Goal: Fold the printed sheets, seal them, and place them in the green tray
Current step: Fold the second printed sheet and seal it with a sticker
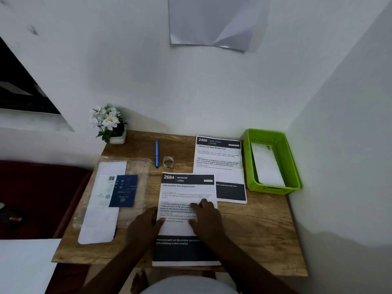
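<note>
A printed sheet headed 2684 [186, 192] lies flat at the front middle of the wooden table [258, 230]. My left hand [144, 225] rests at its left edge, thumb on the paper. My right hand [206, 215] presses flat on the sheet's middle. A second printed sheet headed 2400 [219, 162] lies behind it to the right, partly under it. The green tray [252, 158] stands at the back right with a white folded paper [267, 164] inside. A roll of clear tape [168, 161] sits behind the 2684 sheet.
A blue pen [157, 153] lies beside the tape. A clear plastic pack of white envelopes with a dark blue label [110, 196] lies on the left. A small pot of white flowers [110, 124] stands at the back left corner. Walls close off the back and right.
</note>
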